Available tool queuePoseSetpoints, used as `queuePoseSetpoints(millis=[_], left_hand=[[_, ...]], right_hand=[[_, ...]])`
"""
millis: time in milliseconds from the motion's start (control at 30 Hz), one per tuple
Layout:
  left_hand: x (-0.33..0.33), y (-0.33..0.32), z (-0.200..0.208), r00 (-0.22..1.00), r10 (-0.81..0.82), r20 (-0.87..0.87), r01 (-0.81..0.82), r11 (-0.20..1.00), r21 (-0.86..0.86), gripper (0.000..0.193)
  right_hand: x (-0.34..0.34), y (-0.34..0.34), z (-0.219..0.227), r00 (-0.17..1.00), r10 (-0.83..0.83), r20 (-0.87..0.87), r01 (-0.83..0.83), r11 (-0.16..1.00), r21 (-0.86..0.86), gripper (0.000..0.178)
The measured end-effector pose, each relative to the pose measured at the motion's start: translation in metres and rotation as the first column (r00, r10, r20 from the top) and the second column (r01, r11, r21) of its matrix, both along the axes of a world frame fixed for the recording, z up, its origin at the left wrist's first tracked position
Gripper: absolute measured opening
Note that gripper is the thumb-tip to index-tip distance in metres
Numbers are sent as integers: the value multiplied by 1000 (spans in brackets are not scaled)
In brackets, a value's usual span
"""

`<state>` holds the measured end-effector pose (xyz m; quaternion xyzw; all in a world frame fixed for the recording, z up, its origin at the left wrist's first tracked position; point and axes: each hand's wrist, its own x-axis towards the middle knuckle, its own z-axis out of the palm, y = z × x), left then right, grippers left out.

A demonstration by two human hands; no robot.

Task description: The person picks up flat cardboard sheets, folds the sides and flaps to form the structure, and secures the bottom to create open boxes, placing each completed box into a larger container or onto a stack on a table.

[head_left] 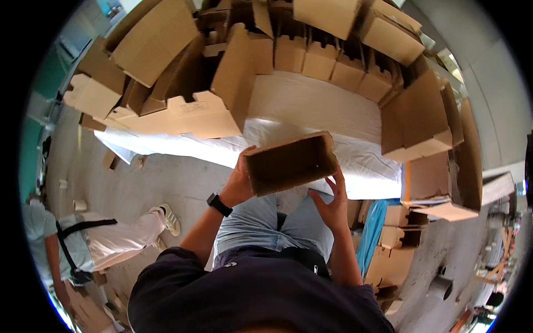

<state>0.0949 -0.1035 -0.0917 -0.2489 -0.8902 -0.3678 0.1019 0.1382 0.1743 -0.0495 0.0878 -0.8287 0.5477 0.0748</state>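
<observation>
Matt brown cardboard box (291, 162), rough grey concrete floor (161, 183), white cloth sheet (311, 111).

cardboard box (291, 164) | brown, open (inside empty); tilted; held above lap, before white sheet
</observation>
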Motion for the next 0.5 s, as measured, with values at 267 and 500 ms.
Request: queuePoseSetpoints(millis=[267, 500], left_hand=[[5, 6, 6, 985, 95, 146, -105, 993, 61, 97], [11, 6, 44, 977, 135, 164, -146, 988, 56, 105]], right_hand=[[-2, -1, -4, 999, -16, -38, 14, 998, -54, 88], [-6, 7, 0, 985, 26, -168, -46, 992, -117, 86]])
